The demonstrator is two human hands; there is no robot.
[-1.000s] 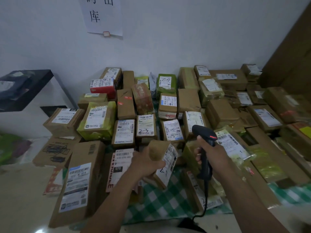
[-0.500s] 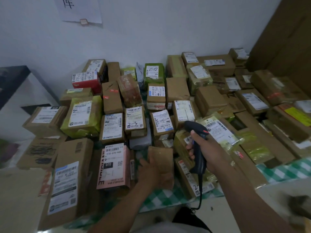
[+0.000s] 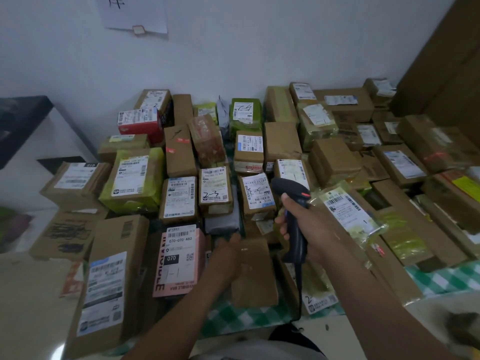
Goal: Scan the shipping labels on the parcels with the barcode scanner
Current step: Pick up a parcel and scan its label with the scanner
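Scanner (image 3: 296,242) sat upright in the right hand (image 3: 311,227), whose fingers were wrapped round the black handle. The head was uppermost, with the nose aimed away from the camera and slightly left. Cable (image 3: 300,289) hung from the butt down toward the cloth (image 3: 233,318). I could not tell whether the trigger was pressed.

Left hand (image 3: 228,258) lay against the left edge of a plain brown parcel (image 3: 255,279), touching it. It was blurred, so I could not tell whether its fingers were curled round the edge or flat against it.

Key relation: that parcel lay below and left of the scanner, between the two hands, with its long axis running away from me. The left hand was the nearer. Its upper face showed no label, so I judged it needed turning before a read.

Just left of the left hand lay a pink parcel (image 3: 179,261), label up. Ahead of the nose, the stacked parcels (image 3: 215,188) showed white labels facing up, roughly on the line of aim.

Hidden or poor:
- The scanner window faced away.
- There was no beam spot I could be sure of.
- Parcels at far right were smeared and their labels unreadable.
- The lower right corner of the view was only a blur.
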